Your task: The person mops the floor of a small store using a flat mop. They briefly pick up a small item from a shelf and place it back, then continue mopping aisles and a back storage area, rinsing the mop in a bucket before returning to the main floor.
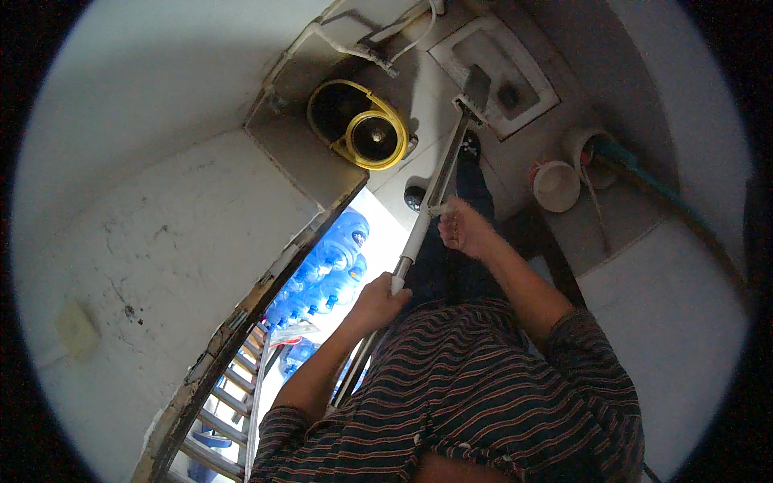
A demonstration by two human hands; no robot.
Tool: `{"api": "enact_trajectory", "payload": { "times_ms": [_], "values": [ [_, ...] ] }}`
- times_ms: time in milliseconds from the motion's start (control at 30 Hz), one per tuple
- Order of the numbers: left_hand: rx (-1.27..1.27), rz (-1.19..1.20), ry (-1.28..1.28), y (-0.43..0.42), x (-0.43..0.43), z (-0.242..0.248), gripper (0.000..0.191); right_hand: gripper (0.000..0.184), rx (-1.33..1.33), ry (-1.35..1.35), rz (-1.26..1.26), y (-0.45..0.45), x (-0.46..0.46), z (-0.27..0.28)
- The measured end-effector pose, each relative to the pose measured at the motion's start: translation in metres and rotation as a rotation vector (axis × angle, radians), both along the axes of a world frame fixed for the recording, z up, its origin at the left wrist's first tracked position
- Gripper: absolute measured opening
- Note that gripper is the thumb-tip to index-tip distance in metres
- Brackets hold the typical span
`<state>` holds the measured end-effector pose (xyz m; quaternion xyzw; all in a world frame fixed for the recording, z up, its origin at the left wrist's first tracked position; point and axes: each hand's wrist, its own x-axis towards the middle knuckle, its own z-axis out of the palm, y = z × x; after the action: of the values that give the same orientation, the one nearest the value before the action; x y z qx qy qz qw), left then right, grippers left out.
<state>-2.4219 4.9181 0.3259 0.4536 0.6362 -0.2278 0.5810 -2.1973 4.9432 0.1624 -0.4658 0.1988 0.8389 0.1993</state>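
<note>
A long-handled mop (445,172) with a metal pole and white plastic sleeve runs diagonally down past my body. My left hand (380,299) is wrapped around the white part low on the pole. Higher up, my right hand (460,226) is closed at a small lever or pull piece that juts from the white sleeve. The mop's head (470,110) is at the far end of the pole, near the edge of a squat toilet pan (531,111) set in the floor. A grey flat piece beside the head lies over the pan's rim.
Yellow hose (401,142) rings a dark round container at the upper left. White pipes (347,48) run along the wall above it. Right of my feet are a white bucket (557,186) and another container holding a green item. Blue water bottles (332,259) lie beyond the doorway at left.
</note>
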Motion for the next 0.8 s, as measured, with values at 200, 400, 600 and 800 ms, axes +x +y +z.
{"api": "enact_trajectory", "payload": {
  "times_ms": [200, 400, 600, 800],
  "values": [
    [-0.115, 0.156, -0.072, 0.004, 0.013, 0.004, 0.04, 0.04, -0.011, -0.11, -0.085, -0.024, -0.055, 0.003],
    [-0.073, 0.044, -0.017, 0.004, 0.007, 0.041, 0.049, 0.017, -0.118, -0.157, -0.344, 0.0, -0.087, -0.031],
    [-0.15, 0.085, 0.032, -0.022, -0.062, 0.107, 0.05, 0.018, -0.168, 0.14, -0.284, -0.031, -0.145, 0.016],
    [-0.012, -0.216, 0.5, -0.042, -0.159, 0.238, 0.038, 0.031, -0.207, 0.505, 0.16, -0.038, -0.236, 0.155]
  ]
}}
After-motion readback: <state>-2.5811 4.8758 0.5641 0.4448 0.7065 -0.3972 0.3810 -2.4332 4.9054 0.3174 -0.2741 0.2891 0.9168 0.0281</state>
